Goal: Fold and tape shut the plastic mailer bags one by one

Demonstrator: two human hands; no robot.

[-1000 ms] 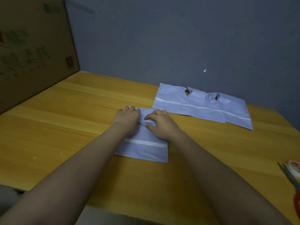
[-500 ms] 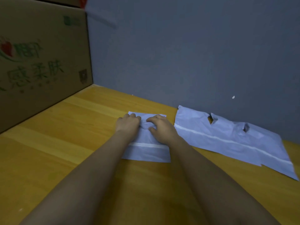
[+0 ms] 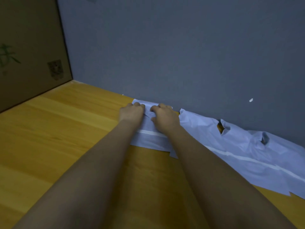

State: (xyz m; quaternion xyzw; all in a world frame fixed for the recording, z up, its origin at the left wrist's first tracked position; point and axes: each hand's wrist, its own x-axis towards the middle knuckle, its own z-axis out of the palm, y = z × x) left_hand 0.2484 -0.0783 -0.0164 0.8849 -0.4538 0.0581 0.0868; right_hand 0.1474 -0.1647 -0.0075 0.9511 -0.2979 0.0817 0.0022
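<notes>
Folding this bag (image 3: 149,138) well depends on keeping its far edge pinned while you make the crease. Your left hand (image 3: 131,113) and right hand (image 3: 165,117) sit side by side on the bag's far half, fingers (image 3: 162,106) curled and bunching the thin plastic between them, so both are gripping the bag rather than lying flat on it. The bag lies on the desk (image 3: 66,129) directly under your fingers, its far edge close to the wall (image 3: 165,55), its white strip (image 3: 148,133) just behind your wrists. Judging by the wrinkle between your hands, the plastic may crease crookedly: draw both hands back together, evenly, and press the fold flat before you let go. The other bags (image 3: 239,146) lie just to the right of your right fingers, touching this one, so keep them out of the fold. No tape shows here.
</notes>
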